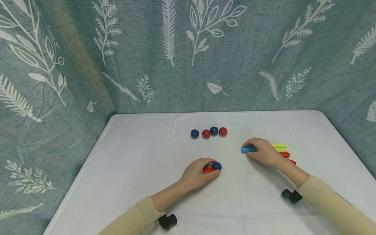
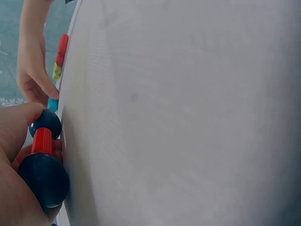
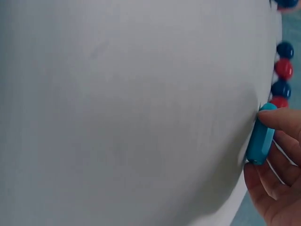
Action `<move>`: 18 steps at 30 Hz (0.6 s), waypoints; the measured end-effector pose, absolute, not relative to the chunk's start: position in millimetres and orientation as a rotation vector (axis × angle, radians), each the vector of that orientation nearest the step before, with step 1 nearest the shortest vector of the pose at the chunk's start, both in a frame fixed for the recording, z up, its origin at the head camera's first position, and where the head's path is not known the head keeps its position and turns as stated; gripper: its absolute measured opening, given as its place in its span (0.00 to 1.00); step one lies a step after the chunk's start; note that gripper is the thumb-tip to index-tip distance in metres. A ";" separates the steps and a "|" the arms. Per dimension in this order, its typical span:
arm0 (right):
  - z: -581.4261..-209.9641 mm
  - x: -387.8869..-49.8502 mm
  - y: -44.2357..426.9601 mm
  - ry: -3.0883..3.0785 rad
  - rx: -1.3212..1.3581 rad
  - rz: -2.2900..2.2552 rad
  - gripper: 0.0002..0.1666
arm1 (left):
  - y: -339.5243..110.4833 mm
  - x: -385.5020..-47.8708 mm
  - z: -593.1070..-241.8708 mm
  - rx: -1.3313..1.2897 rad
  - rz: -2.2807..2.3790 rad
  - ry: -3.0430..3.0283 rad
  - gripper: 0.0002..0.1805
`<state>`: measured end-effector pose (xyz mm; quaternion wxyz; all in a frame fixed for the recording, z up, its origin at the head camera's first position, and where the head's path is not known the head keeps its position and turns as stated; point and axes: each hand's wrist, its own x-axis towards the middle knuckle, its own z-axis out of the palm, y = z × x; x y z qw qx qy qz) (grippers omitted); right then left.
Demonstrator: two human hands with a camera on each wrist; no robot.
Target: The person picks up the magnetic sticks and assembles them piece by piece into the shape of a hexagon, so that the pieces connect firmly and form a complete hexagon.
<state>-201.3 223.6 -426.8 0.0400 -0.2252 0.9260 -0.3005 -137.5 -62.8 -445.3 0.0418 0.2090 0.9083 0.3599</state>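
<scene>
Near the middle of the table, my left hand (image 1: 194,174) grips a red rod (image 2: 43,140) with a dark blue ball at each end. One ball (image 2: 43,181) is close to the palm in the left wrist view; the other (image 1: 216,166) points away, between thumb and fingertips. Further right, my right hand (image 1: 264,152) holds a light blue rod (image 3: 260,136) between thumb and fingers. That rod lies sideways just at the table surface, its left end showing past the fingers in the head view. Whether it touches the cloth I cannot tell.
Behind the hands, blue balls (image 1: 195,133) and red balls (image 1: 206,133) sit in a row on the white table (image 1: 141,140). Yellow-green rods (image 1: 279,146) and red rods (image 1: 284,154) lie beyond the right hand, partly hidden by it. A patterned curtain (image 1: 132,49) hangs behind the table.
</scene>
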 end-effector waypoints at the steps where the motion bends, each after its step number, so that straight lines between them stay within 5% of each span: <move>1: -427.6 -198.9 219.4 2.823 -0.701 -0.924 0.11 | -62.9 -137.4 -445.4 0.636 1.099 2.780 0.21; 18: -429.2 -173.1 170.2 2.643 -1.021 -1.010 0.13 | -65.0 -137.4 -446.0 0.706 1.120 2.799 0.20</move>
